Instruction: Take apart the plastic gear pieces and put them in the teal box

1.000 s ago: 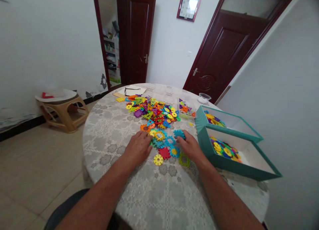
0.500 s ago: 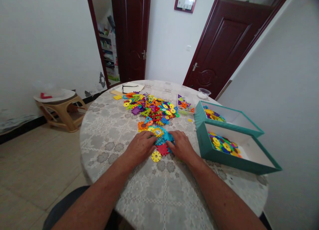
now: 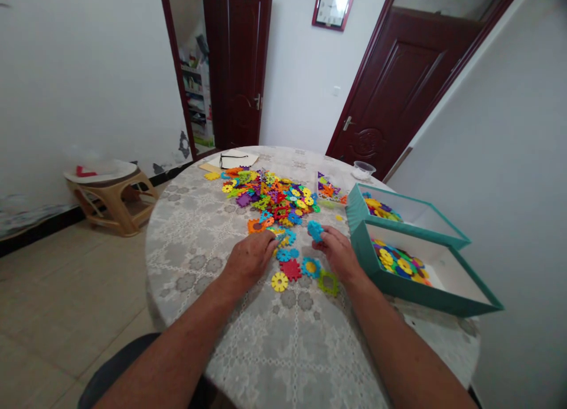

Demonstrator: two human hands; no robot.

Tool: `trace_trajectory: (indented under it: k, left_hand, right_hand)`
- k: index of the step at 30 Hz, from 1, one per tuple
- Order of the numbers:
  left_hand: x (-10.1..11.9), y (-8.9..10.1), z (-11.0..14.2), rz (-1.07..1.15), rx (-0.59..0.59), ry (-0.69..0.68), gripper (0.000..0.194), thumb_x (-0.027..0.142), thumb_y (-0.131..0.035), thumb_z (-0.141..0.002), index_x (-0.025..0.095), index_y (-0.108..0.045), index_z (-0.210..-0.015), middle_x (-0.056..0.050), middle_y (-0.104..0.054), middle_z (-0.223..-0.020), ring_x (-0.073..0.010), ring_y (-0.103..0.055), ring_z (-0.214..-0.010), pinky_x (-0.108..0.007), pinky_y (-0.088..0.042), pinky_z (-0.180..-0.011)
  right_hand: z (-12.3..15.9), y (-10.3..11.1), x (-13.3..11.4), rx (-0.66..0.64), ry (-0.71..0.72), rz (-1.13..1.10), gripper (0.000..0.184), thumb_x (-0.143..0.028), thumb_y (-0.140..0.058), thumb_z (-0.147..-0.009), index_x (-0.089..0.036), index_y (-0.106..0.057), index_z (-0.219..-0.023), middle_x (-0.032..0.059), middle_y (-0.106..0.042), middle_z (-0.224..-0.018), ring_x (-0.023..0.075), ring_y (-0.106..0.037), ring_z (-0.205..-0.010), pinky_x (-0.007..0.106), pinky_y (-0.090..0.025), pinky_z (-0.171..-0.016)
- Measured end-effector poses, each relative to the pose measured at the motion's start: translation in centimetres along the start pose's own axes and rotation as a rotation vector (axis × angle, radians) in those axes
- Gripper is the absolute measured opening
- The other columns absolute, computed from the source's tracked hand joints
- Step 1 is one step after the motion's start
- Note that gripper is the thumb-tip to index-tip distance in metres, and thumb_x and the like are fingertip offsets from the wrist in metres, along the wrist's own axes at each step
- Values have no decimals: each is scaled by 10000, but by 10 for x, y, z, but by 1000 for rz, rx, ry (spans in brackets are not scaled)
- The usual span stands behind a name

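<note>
With our right hand (image 3: 337, 251) we hold blue toothed pieces (image 3: 315, 231) just above the patterned tablecloth (image 3: 283, 356), while our left hand (image 3: 252, 255) pinches a partly hidden piece (image 3: 280, 235) beside the near end of a heaped pile of colorful plastic pieces (image 3: 274, 196). Between and in front of our hands lie a red toothed piece (image 3: 291, 270), a yellow notched disc (image 3: 279, 282), a blue gear with a yellow center (image 3: 310, 267) and a green square frame (image 3: 328, 283). To our right, two teal boxes (image 3: 425, 279) hold more pieces, and black-framed glasses (image 3: 234, 157) rest on paper near the table's far edge.
</note>
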State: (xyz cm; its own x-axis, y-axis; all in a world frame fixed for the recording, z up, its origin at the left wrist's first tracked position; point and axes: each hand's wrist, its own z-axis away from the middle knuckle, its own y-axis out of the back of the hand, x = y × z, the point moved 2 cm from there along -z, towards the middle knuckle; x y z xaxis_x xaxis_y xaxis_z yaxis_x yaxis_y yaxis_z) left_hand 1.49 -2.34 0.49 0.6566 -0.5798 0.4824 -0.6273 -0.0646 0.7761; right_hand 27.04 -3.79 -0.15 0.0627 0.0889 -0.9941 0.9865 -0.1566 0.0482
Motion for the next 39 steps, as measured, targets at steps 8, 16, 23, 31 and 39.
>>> trace_trajectory:
  k: [8, 16, 23, 31, 39]
  left_hand:
    - [9, 5, -2, 605, -114, 348, 330, 503, -480, -1002, 216, -620, -920, -19, -699, -771, -179, -688, -694, -250, -500, -557]
    - [17, -2, 0, 985, -201, 526, 447, 614, -635, -876, 173, -656, -944, -45, -698, -793, -169, -683, -638, -254, -554, -521]
    - [12, 1, 3, 1002, -207, 520, 497, 541, -729, -828, 161, -670, -1143, -91, -742, -959, -202, -711, -779, -275, -582, -601]
    - [17, 6, -1, 779, -232, 336, 445, 432, -657, -867, 199, -671, -1246, -69, -755, -1038, -242, -716, -928, -315, -594, -712]
    - [14, 12, -2, 575, -101, 288, 398, 504, -656, -873, 221, -719, -1145, -58, -777, -979, -237, -722, -915, -342, -577, -811]
  right_hand:
    - [13, -18, -4, -113, -150, -375, 352, -458, -707, -822, -219, -677, -1079, 75, -774, -1057, 188, -689, -780, 316, -575, -713]
    - [37, -42, -16, -217, 492, 453, 432, -224, -634, -885, -256, -642, -1316, 84, -683, -1289, 260, -635, -1168, 433, -518, -1025]
    - [43, -54, -14, -264, 716, 625, 529, -164, -676, -859, -270, -603, -1372, 114, -611, -1416, 269, -544, -1340, 482, -441, -1153]
    - [36, -48, -20, -262, 174, 283, 406, -229, -650, -892, -233, -639, -1298, 23, -711, -1022, 155, -648, -810, 295, -552, -741]
    - [20, 9, -62, -152, 77, 321, 317, -246, -698, -818, -219, -712, -1134, -26, -636, -767, 134, -597, -609, 251, -496, -544]
